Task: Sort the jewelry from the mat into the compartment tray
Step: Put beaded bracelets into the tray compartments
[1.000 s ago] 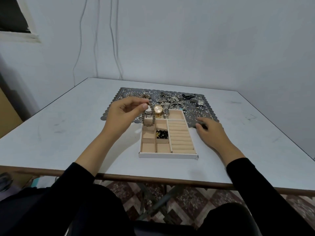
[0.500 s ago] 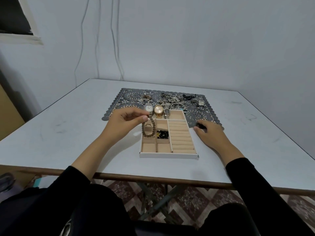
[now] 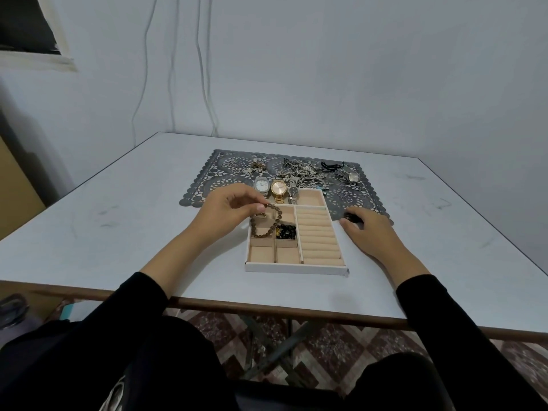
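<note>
Matt velvety tray lining (image 3: 308, 198), glossy metal watches (image 3: 278, 188), perforated mat (image 3: 225, 170), smooth scuffed table (image 3: 118, 232).

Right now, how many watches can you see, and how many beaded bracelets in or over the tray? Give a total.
Watches: 4 (white-faced watch, gold watch, small silver watch, far-right watch)
Beaded bracelets: 2 (brown bracelet in the left hand, black bracelet in the tray)
Total: 6

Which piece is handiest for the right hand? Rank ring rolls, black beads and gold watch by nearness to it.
1. ring rolls, just left of the right hand.
2. black beads, middle of the tray.
3. gold watch, tray's far edge.
</note>
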`<action>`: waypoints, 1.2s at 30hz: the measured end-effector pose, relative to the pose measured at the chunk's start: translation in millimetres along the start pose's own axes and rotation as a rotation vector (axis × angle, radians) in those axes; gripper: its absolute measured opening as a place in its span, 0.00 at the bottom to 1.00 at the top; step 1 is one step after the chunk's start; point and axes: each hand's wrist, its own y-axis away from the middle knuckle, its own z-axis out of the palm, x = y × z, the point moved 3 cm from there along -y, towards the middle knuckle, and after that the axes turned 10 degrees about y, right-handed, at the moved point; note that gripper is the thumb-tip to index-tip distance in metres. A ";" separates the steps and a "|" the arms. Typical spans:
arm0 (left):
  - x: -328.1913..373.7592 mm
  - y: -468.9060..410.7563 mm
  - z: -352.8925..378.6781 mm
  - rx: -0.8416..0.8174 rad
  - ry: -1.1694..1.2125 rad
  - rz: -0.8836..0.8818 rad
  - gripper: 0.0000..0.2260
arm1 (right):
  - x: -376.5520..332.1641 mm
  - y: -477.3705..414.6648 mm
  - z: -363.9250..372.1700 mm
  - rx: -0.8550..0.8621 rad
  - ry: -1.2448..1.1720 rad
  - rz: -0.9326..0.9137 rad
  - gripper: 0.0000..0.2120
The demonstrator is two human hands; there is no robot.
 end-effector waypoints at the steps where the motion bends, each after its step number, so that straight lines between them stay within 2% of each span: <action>1: 0.5 -0.4 1.3 0.005 -0.017 0.011 0.06 | 0.0 -0.1 -0.1 0.002 -0.001 -0.001 0.20; 5: 4.9 -1.1 5.4 0.031 -0.065 0.031 0.09 | 0.1 -0.9 -0.5 0.005 0.005 -0.002 0.20; 12: 6.0 4.4 13.3 -0.006 -0.036 -0.018 0.04 | -1.2 -0.2 -0.9 0.003 0.010 0.000 0.20; 19: 1.6 10.8 10.4 -0.072 0.022 -0.075 0.05 | -1.2 -0.5 -1.6 -0.002 0.029 0.007 0.20; 23: 1.8 10.5 6.3 -0.163 0.031 -0.051 0.10 | -0.3 -0.4 -1.1 -0.002 0.032 0.007 0.20; 26: 2.9 10.2 6.0 -0.212 0.003 -0.018 0.10 | -0.4 -0.6 -0.8 -0.004 0.034 0.010 0.20; 36: 2.6 12.2 5.3 -0.164 -0.004 -0.008 0.08 | -1.9 0.4 -1.8 -0.008 0.030 0.004 0.20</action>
